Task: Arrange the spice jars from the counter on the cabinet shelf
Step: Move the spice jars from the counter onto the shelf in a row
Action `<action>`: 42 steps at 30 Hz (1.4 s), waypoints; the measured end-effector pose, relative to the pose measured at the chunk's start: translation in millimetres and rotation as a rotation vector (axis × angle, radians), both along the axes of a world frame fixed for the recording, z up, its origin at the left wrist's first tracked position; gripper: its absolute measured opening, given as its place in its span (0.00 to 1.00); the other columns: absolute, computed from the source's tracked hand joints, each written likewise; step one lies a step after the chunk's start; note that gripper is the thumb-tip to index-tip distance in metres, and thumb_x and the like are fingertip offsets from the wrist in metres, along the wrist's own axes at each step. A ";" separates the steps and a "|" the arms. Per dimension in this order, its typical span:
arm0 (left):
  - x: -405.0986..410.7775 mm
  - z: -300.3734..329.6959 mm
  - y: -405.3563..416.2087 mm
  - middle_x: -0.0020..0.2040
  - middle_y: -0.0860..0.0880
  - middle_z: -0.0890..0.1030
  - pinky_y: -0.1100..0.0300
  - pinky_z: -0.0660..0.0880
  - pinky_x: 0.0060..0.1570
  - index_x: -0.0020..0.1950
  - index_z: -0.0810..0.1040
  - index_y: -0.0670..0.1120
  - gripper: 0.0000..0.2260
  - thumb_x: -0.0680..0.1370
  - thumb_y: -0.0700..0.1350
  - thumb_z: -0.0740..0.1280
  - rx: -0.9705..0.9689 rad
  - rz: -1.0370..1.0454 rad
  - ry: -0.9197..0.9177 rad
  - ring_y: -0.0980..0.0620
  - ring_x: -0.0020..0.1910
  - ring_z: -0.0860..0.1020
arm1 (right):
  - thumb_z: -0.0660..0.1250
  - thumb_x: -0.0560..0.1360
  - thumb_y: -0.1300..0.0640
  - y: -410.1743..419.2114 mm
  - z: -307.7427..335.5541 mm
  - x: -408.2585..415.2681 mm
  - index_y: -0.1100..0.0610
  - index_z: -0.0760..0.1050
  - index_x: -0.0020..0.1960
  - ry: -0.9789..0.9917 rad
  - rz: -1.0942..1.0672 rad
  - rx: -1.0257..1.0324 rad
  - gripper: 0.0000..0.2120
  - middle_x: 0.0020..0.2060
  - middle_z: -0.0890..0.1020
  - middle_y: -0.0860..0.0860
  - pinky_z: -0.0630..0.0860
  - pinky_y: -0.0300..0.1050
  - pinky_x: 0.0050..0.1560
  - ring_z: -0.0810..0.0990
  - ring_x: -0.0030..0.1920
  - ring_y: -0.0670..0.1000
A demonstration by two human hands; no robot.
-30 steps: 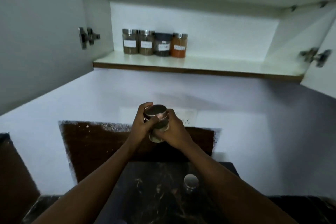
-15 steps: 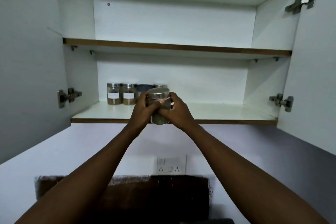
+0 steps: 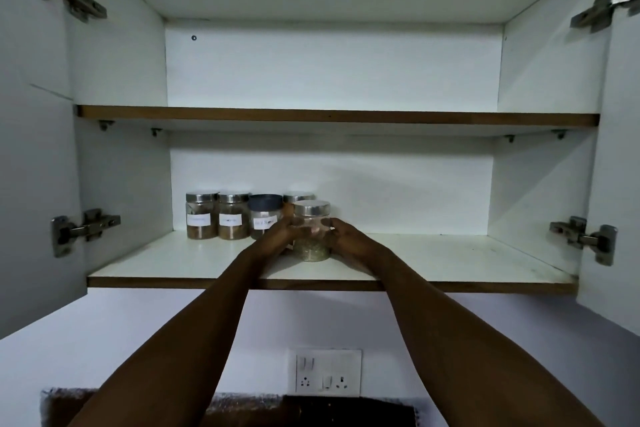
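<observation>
A clear spice jar (image 3: 311,236) with a steel lid and greenish seeds stands on the lower cabinet shelf (image 3: 173,267), right of the row. My left hand (image 3: 277,236) and my right hand (image 3: 346,236) grip its two sides. Behind it on the shelf stand two brown-spice jars (image 3: 202,217) (image 3: 233,217) with white labels, a dark-lidded jar (image 3: 265,215) labelled pepper, and a fourth steel-lidded jar (image 3: 298,198) mostly hidden behind the held jar.
The upper shelf (image 3: 329,116) holds nothing in view. Both cabinet doors stand open, with hinges at the left (image 3: 85,227) and at the right (image 3: 581,236). A wall socket plate (image 3: 325,373) sits below the cabinet.
Both hands lifted the seed jar from above the counter up to the cabinet and set it on the lower shelf beside the row. My view tilted upward; the counter has left the frame.
</observation>
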State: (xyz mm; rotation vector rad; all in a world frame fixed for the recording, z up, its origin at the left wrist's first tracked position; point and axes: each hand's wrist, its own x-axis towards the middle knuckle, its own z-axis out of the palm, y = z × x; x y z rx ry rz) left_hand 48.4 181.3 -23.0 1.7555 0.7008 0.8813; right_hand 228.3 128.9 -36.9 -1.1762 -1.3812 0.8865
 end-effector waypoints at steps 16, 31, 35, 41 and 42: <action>13.6 -21.5 43.1 0.50 0.43 0.85 0.60 0.76 0.46 0.54 0.83 0.43 0.17 0.68 0.44 0.80 0.214 0.152 0.224 0.49 0.48 0.82 | 0.77 0.65 0.52 21.9 -14.7 20.8 0.53 0.75 0.63 -0.168 -0.341 0.106 0.28 0.53 0.83 0.46 0.82 0.45 0.50 0.83 0.54 0.49; 18.2 -23.5 39.5 0.62 0.29 0.78 0.68 0.82 0.42 0.65 0.74 0.29 0.22 0.72 0.22 0.68 0.197 -0.013 0.061 0.41 0.59 0.79 | 0.68 0.70 0.65 12.9 -16.2 22.3 0.63 0.76 0.56 -0.288 -0.731 0.190 0.15 0.53 0.82 0.56 0.73 0.41 0.48 0.81 0.55 0.55; 18.2 -24.5 42.6 0.63 0.28 0.78 0.62 0.83 0.48 0.66 0.75 0.30 0.21 0.73 0.23 0.69 0.196 -0.017 0.055 0.36 0.61 0.79 | 0.69 0.69 0.62 8.8 -12.3 18.6 0.60 0.74 0.56 -0.295 -0.735 0.177 0.16 0.53 0.80 0.53 0.70 0.37 0.42 0.79 0.55 0.53; 16.1 -18.7 31.9 0.63 0.32 0.80 0.71 0.80 0.39 0.68 0.75 0.34 0.23 0.73 0.24 0.69 0.227 0.005 0.116 0.53 0.48 0.81 | 0.68 0.72 0.57 2.7 -8.3 15.6 0.61 0.81 0.44 -0.330 -0.696 0.155 0.07 0.41 0.84 0.53 0.74 0.42 0.37 0.80 0.42 0.51; 14.8 -18.4 30.5 0.63 0.35 0.81 0.71 0.80 0.40 0.69 0.76 0.35 0.24 0.73 0.24 0.69 0.246 0.017 0.138 0.54 0.47 0.81 | 0.68 0.72 0.56 1.9 -8.8 14.0 0.61 0.82 0.41 -0.334 -0.689 0.157 0.09 0.39 0.85 0.55 0.77 0.44 0.39 0.82 0.41 0.53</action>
